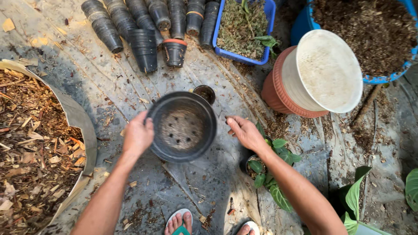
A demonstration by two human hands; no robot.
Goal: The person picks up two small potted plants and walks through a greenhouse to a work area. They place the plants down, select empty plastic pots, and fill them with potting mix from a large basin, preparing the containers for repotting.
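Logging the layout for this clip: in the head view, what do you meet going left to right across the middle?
Mulch pile → left hand → black pot it grips by the rim → right hand, open → small potted plant → stacked terracotta and white pots.

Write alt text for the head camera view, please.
A person's left hand holds an empty black plastic pot by its rim; the right hand hovers open beside it, above a small leafy plant.

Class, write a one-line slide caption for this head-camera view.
Left hand holds an empty black pot by its rim; right hand hovers open beside it, above a small potted plant.
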